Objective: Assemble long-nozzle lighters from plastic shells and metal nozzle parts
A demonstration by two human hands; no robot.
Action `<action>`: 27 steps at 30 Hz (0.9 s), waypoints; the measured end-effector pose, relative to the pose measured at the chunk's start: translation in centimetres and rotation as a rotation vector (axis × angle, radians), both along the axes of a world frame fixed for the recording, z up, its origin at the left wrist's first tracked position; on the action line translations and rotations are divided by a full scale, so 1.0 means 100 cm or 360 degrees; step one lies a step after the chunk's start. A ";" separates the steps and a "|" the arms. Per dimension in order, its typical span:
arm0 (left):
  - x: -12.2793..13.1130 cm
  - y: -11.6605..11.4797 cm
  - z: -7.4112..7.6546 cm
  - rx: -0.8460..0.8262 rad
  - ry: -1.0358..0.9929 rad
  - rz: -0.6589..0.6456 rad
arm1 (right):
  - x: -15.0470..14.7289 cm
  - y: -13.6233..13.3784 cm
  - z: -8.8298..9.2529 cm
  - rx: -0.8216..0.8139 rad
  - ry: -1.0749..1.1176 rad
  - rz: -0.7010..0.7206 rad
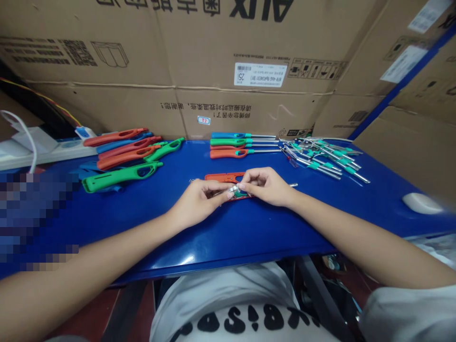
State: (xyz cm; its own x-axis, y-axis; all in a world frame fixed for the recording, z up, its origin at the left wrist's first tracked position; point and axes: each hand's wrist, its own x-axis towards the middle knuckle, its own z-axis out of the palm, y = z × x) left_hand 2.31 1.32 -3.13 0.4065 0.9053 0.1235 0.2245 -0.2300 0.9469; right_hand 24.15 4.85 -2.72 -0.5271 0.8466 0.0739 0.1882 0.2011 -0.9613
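My left hand and my right hand meet over an orange lighter casing near the middle of the blue table. Between their fingertips is a small silvery part, pinched from both sides; its exact kind is too small to make out. The casing lies under my fingers, which hide much of it, with a bit of green showing inside. The tip of a metal tube pokes out past my right hand.
Several orange, blue and green lighter casings are piled at the left. Behind my hands, long-nosed lighters lie in a row. Metal tubes with green collars form a heap at the right. A cardboard box walls the back.
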 end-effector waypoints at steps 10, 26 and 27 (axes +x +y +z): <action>-0.003 0.006 0.003 -0.0145 -0.0066 0.0052 | 0.001 0.006 0.000 0.0030 0.0199 0.0157; -0.004 0.005 0.005 -0.0228 -0.0118 0.0017 | 0.008 0.011 0.000 0.0147 0.0215 0.0362; -0.004 0.005 0.005 -0.0230 -0.0120 0.0016 | 0.008 0.011 0.000 0.0145 0.0213 0.0365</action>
